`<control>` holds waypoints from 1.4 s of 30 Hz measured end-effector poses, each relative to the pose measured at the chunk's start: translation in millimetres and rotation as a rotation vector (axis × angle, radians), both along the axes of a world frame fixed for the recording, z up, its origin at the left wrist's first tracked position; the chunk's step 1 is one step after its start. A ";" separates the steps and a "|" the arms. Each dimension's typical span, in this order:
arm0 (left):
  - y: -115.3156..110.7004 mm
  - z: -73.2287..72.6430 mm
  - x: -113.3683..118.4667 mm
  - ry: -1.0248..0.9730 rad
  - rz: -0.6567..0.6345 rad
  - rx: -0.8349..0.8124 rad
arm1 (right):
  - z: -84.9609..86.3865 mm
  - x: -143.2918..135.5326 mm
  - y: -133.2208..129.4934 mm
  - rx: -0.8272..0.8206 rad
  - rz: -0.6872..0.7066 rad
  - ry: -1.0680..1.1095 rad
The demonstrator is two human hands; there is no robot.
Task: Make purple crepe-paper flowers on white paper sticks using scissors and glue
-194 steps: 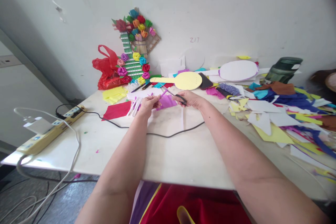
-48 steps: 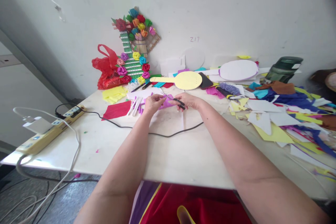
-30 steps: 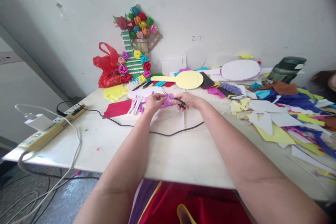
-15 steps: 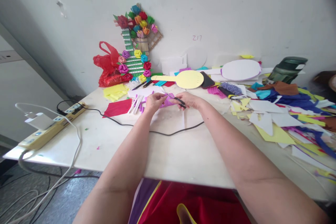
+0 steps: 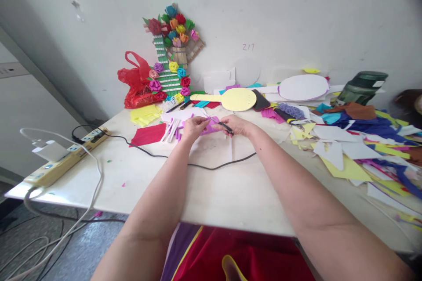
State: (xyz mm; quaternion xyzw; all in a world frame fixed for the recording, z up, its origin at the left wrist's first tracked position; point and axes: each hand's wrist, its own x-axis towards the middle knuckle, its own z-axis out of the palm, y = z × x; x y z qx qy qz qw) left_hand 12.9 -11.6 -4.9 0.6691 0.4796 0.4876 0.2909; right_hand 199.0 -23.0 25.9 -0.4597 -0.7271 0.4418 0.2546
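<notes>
At the middle of the table, my right hand (image 5: 236,125) is closed round black-handled scissors (image 5: 225,127), whose blades point left toward my other hand. My left hand (image 5: 195,127) is pinched by the blade tips; whatever lies between its fingers is too small to make out. Purple paper (image 5: 211,126) lies between and behind the hands. White and purple sticks (image 5: 170,131) rest just left of my left hand, beside a red paper piece (image 5: 149,134). A pale strip (image 5: 230,148) hangs or lies below my right hand.
A yellow paddle shape (image 5: 239,99) lies behind the hands. Paper scraps (image 5: 343,149) cover the right side. A black cable (image 5: 211,168) crosses in front; a power strip (image 5: 69,158) sits left. Paper flowers (image 5: 169,74) and a green bottle (image 5: 361,88) stand at the back.
The scissor handles look closer together than before. Both hands stay in nearly the same place.
</notes>
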 end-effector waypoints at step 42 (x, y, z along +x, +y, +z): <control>13.5 10.2 -29.5 -0.372 0.277 0.012 | 14.7 15.8 -12.0 -0.116 0.057 0.002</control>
